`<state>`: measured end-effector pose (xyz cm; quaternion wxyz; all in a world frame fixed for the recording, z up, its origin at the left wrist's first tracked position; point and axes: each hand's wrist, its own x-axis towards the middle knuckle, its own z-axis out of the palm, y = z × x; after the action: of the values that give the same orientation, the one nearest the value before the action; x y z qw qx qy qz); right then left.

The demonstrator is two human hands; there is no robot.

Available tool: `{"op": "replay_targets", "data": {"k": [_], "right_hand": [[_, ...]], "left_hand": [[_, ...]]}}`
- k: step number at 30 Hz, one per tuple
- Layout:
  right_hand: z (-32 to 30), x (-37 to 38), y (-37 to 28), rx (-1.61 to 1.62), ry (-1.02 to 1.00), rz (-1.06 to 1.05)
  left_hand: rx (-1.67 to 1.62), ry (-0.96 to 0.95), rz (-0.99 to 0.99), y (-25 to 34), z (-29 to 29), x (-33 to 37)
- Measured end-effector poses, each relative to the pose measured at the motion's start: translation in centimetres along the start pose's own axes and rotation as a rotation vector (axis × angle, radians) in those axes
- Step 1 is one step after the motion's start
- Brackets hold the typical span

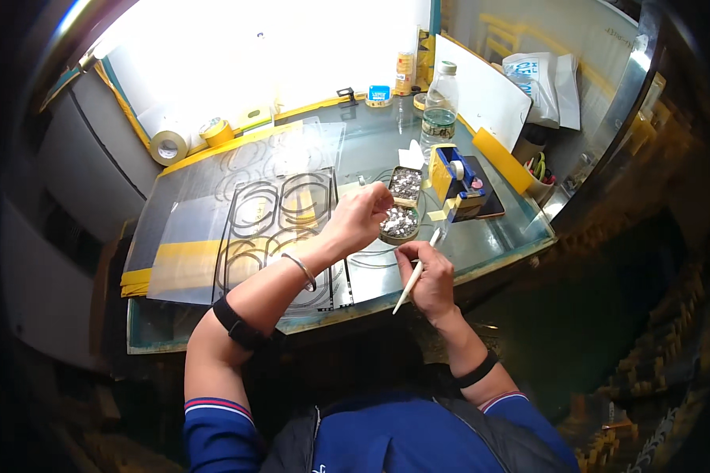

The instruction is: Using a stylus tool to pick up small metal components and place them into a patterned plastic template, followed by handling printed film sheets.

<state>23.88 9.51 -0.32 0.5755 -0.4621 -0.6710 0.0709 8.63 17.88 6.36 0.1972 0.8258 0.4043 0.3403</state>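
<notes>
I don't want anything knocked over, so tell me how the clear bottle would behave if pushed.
Tall, narrow and upright, the bottle would probably tip if pushed near its top. Its clear, plastic look suggests it may give when squeezed. Its white cap seems on, so spilling is unlikely.

Left hand (curled) beyond right hand
</notes>
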Motion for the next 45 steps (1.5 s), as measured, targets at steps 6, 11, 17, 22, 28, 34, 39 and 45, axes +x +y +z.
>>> {"op": "replay_targets", "data": {"k": [6, 11, 17, 22, 28, 34, 39, 45], "right_hand": [[0.3, 0.0, 0.2, 0.004, 0.009, -0.031], [-0.1, 0.1, -0.3, 0.046, -0.007, 0.048], [-0.6, -0.3, 0.0, 0.287, -0.128, -0.04], [-1.3, -0.7, -1.2, 0.24, -0.263, -0.206], [-1.4, -2.6, -2.7, 0.249, -0.396, -0.241], [-1.4, -2.7, -2.6, 0.202, -0.437, -0.324], [-1.3, -2.5, -2.9, 0.196, -0.457, -0.284], [-1.3, -2.3, -2.8, 0.232, -0.495, -0.254]], "left_hand": [[-0.071, -0.007, -0.023, -1.0, -0.3, -0.1], [0.072, -0.039, 0.168, 2.3, -2.6, -5.1], [0.285, -0.029, 0.167, 2.6, -3.8, -16.8], [0.416, 0.06, -0.009, 1.4, -4.7, -20.4], [0.318, 0.058, 0.175, 3.2, -2.4, -19.5], [0.379, 0.131, 0.104, 2.7, 0.2, -19.4], [0.334, 0.158, 0.116, 2.5, -0.1, -19.4], [0.308, 0.162, 0.108, 2.5, -0.3, -19.4]]}}
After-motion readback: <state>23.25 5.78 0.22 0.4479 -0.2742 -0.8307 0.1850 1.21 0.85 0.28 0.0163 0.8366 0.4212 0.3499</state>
